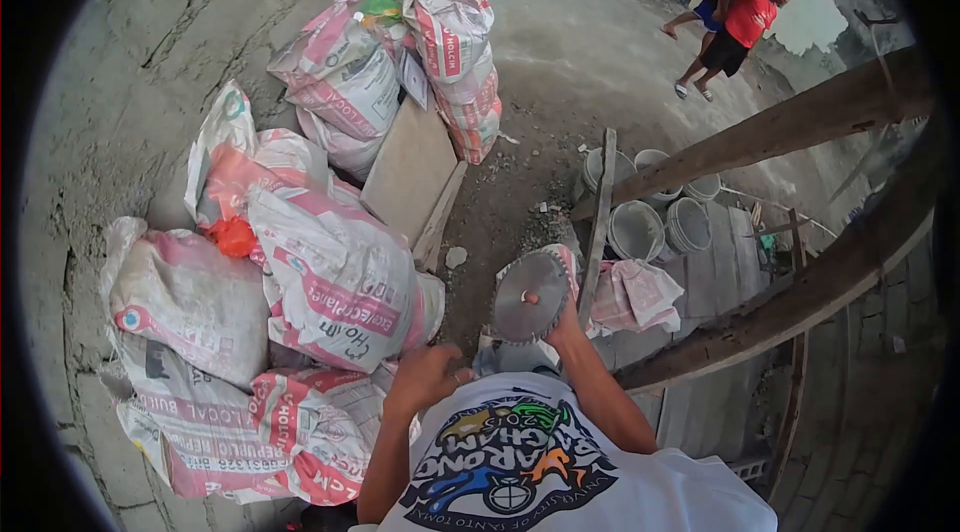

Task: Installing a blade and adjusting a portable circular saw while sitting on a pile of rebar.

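Note:
A round, toothed circular saw blade [520, 322] is in my right hand [567, 320], its flat grey face turned up. A fingertip pokes through the hole at its middle, and the rest of the fingers are hidden behind the disc. To the left and a little lower, my left hand [428, 378] has loosely bent fingers, slightly apart, with nothing seen in them. It is beside the stuffed white and pink sacks [335, 282], apart from the blade.
More filled sacks [345, 82] lean along the rough block wall [190, 22], by a flat board [410, 167]. Several buckets [636, 230] and a crumpled sack [635, 294] lie right. Thick wooden beams [770, 137] slant across the right. Two people [745, 17] stand far off.

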Motion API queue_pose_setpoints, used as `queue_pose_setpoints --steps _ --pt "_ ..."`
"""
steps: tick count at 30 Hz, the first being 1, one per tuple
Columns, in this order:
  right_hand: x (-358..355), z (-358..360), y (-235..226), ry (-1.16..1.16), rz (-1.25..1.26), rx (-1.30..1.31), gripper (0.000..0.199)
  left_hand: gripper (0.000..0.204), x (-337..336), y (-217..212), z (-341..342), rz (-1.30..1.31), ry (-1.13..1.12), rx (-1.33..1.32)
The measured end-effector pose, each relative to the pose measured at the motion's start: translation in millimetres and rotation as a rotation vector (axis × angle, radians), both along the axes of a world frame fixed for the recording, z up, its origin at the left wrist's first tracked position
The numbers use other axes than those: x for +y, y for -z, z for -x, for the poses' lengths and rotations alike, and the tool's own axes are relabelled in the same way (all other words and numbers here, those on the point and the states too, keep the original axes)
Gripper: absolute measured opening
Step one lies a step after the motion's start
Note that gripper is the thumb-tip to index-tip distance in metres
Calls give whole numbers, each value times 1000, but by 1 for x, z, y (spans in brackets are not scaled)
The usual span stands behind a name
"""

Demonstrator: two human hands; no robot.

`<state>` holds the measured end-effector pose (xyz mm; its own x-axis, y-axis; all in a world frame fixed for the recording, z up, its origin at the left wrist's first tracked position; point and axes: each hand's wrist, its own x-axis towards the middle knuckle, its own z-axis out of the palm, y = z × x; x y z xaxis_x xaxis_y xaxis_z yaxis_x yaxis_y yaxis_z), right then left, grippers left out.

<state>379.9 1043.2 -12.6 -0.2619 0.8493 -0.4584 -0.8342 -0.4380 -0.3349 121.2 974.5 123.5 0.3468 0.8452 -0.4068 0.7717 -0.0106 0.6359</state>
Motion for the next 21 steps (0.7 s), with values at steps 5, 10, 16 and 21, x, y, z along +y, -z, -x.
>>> queue_pose_setpoints --steps 5,10,16,21 --pt "164 -57 -11 238 18 -195 47 44 170 21 -82 -27 144 -108" --pt "293 -135 -17 333 -276 -224 45 44 356 86 -92 362 331 -378" --pt "452 -192 12 620 -240 -323 38 46 638 196 -160 136 316 -327" --pt "582 -216 -3 782 -197 -236 30 45 841 209 -246 4 284 -321"
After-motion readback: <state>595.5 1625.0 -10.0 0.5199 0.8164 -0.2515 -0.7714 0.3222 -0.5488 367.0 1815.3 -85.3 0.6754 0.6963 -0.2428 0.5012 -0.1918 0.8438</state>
